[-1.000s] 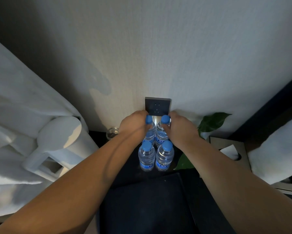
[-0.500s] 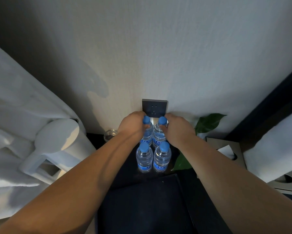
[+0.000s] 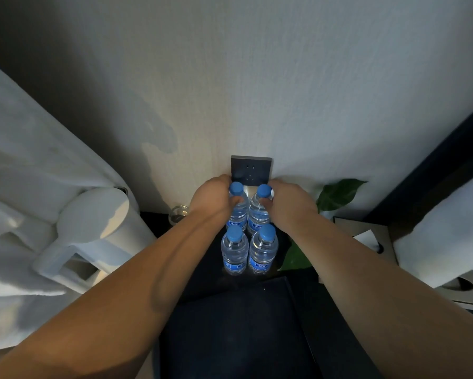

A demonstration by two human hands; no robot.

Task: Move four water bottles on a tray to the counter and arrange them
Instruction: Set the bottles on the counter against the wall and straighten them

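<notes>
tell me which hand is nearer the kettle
Left. The left hand holds the back-left bottle, on the side of the kettle; the right hand is farther, beyond both back bottles.

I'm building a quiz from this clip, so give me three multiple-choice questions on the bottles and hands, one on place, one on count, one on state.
1. Where do the bottles stand?
A. on the tray
B. on the counter by the wall
C. in the kettle

2. How many blue caps show?
A. two
B. three
C. four

3. What are the hands doing?
A. each grips a back bottle
B. both hang free
C. both lift the tray

Answers:
1 B: all stand on the counter under the socket, beyond the tray.
2 C: back bottles and front bottles each have one.
3 A: left hand and right hand each wrap one back bottle.
</notes>
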